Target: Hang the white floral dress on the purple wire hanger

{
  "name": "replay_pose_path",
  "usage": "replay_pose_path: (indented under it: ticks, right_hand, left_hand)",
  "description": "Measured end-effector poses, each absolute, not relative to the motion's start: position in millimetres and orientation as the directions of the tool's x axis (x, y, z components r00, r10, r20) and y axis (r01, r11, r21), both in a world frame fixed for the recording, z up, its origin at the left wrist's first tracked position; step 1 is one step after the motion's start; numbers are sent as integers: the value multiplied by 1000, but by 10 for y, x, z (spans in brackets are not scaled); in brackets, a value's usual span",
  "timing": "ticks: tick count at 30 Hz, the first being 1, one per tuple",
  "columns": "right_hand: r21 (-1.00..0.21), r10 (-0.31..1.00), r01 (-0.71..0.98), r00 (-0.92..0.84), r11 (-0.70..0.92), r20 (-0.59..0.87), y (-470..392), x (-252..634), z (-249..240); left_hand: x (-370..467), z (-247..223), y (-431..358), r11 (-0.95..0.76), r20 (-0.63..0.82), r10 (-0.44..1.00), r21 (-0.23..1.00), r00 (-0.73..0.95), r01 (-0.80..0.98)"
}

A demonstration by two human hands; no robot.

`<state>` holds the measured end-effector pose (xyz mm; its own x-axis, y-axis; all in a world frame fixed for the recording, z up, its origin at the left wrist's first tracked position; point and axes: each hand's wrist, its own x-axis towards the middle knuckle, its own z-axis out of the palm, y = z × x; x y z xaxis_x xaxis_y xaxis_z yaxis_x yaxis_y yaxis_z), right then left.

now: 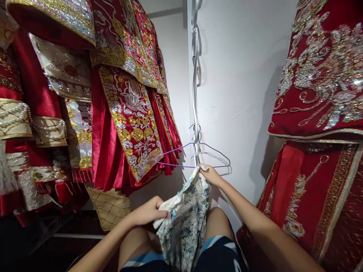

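A white garment with a blue and green floral print (188,215) hangs between my two hands, over my lap. My left hand (151,211) grips its top edge at the left, thumb on the cloth. Higher up and to the right, my right hand (210,175) pinches the other end of that edge. Just behind and above my right hand hangs a thin purple wire hanger (176,149), with no garment on it. Its hook is on a white cord or strip (195,75) running down the wall.
Red embroidered garments with gold and silver (136,124) hang on the left, beside pearl-trimmed pieces (48,130). Another red beaded garment (320,83) hangs close on the right. A pale wall (232,75) stands behind the hanger, and a white bar (78,236) lies low at left.
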<state>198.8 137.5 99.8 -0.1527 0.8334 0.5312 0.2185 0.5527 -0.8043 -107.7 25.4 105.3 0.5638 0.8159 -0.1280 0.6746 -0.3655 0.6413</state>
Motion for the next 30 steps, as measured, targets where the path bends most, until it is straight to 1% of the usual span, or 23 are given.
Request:
replay_pose_path:
  ticks: [1,2,3,5,6,7,8,9,10,11,13,15,17,18,20,22,24,27,28,30]
  right_hand:
    - [-799,830,225,-158,558,535,1323,2039,1002]
    - [-794,828,232,-162,561,538,1268,2101,1010]
    - [-790,826,241,-165,564,539,1211,2171,1023]
    - [-783,827,265,-165,562,538,1108,2317,1063]
    - [-781,829,278,-161,559,536,1065,2385,1088]
    - [-780,832,291,-151,554,534,1030,2445,1115]
    - [-780,835,302,-137,548,533,1002,2496,1142]
    - [-781,838,313,-119,540,532,980,2537,1167]
    - [-784,842,323,-99,531,530,964,2569,1190]
    - [-787,847,332,-79,520,526,951,2592,1209]
    - [-797,857,348,-42,494,513,927,2618,1237]
    - [-808,869,358,-16,467,495,898,2617,1253]
    - [-820,878,358,-1,447,478,864,2583,1257]
    - [-826,883,354,3,439,470,847,2553,1255]
    - [-839,891,339,6,425,454,812,2467,1241]
    - [-850,899,324,2,414,439,781,2365,1215]
    - [-857,904,313,-7,408,428,756,2271,1183]
    - [-855,900,299,-33,423,434,731,2190,1143]
    - [-850,895,295,-45,436,443,725,2182,1135]
    - [-835,882,294,-64,465,468,715,2192,1132]
  left_hand:
    - [-1062,1027,200,-376,-147,797,639,586,671]
    - [-1047,1011,158,-425,-125,790,595,600,683]
    - [-1033,1006,133,-487,-77,794,515,603,706]
    - [-1020,1039,141,-568,44,812,292,582,769]
    - [-1022,1077,175,-568,94,822,186,561,802]
    - [-1028,1126,224,-542,129,839,104,529,834]
    - [-1038,1184,284,-508,155,855,52,495,860]
    - [-1047,1249,350,-465,185,873,33,452,885]
    - [-1051,1317,417,-430,227,884,49,409,902]
    - [-1048,1386,482,-430,278,877,88,392,899]
    - [-1011,1517,591,-500,392,828,189,402,845]
    - [-931,1629,665,-592,483,771,303,415,747]
    - [-817,1723,711,-641,541,741,390,398,661]
    - [-750,1767,728,-653,563,731,415,385,634]
    - [-603,1857,755,-672,606,708,417,364,612]
    - [-447,1956,779,-677,632,687,378,358,632]
    - [-300,2056,803,-651,641,682,313,351,692]
    - [-150,2162,846,-554,643,705,238,298,798]
    - [-129,2179,866,-532,643,712,232,282,814]
    - [-130,2186,918,-524,638,725,265,260,810]
